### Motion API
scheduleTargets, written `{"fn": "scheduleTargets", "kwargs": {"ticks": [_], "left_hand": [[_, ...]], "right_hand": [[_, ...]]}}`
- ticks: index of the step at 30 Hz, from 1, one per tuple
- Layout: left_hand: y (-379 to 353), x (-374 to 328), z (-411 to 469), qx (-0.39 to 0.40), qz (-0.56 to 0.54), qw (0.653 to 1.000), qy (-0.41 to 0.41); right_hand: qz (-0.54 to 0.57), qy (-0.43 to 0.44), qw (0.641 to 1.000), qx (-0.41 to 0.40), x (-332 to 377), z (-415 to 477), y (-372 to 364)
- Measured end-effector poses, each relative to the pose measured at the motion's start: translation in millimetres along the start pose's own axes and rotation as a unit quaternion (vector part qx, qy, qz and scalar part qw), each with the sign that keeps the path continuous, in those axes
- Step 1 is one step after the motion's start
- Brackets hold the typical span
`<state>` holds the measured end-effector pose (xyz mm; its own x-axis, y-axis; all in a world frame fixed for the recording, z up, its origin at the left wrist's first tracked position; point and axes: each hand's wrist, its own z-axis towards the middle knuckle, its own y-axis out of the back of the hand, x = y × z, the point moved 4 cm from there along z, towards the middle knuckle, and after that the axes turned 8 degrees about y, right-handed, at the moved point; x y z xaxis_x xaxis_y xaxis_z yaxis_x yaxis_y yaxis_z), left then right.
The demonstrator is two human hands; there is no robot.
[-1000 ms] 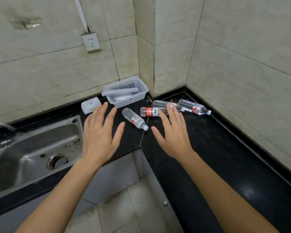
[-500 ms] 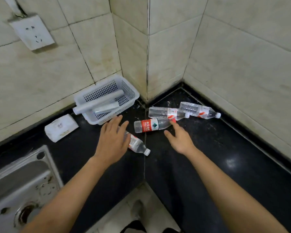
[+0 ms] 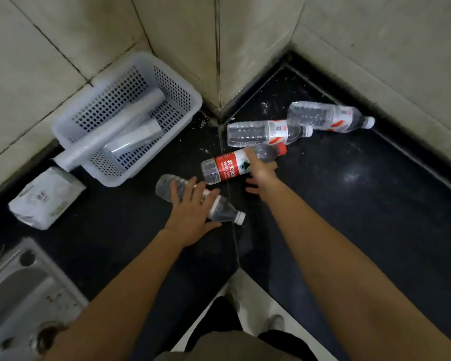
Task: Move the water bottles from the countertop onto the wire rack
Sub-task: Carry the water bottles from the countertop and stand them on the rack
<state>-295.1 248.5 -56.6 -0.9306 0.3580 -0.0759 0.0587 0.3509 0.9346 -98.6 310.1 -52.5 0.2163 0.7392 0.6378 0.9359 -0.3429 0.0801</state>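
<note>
Several clear water bottles lie on the black countertop (image 3: 349, 204) in the corner. My left hand (image 3: 190, 212) lies flat over the nearest bottle (image 3: 223, 212), fingers spread across its body and thumb along its near side. My right hand (image 3: 261, 170) reaches onto the red-labelled bottle (image 3: 227, 168); its fingers rest over the bottle's shoulder and the thumb stands apart below. Two more bottles with white and orange labels, one in the middle (image 3: 258, 132) and one further right (image 3: 328, 117), lie behind against the wall corner. No wire rack is in view.
A white perforated plastic basket (image 3: 182, 100) with rolled plastic sheets stands at the left wall. A white tissue pack (image 3: 46, 196) lies in front of it. A steel sink (image 3: 24, 295) is at the lower left. Tiled walls close both sides of the corner.
My head has moved closer over the corner. My left hand has settled onto the nearest bottle and my right hand has reached forward onto the red-labelled bottle.
</note>
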Motion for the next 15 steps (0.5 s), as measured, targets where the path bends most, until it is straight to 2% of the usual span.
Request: {"fn": "scheduleTargets", "kwargs": {"ticks": [5,11,15], "left_hand": [[-1.9,0.6,4.8,-0.03,-0.015,0.999,0.001],[-2.5,-3.4,9.5,-0.036,-0.014,0.999,0.019],[1.7,-2.1,14.1,-0.012,-0.025,0.999,0.039]], "right_hand": [[0.083,-0.025,0.996,-0.015,-3.6,19.1,1.5],[0.178,0.042,0.983,0.022,-8.6,5.9,15.1],[0.21,0.107,0.972,0.0,-24.5,-18.0,43.5]]}}
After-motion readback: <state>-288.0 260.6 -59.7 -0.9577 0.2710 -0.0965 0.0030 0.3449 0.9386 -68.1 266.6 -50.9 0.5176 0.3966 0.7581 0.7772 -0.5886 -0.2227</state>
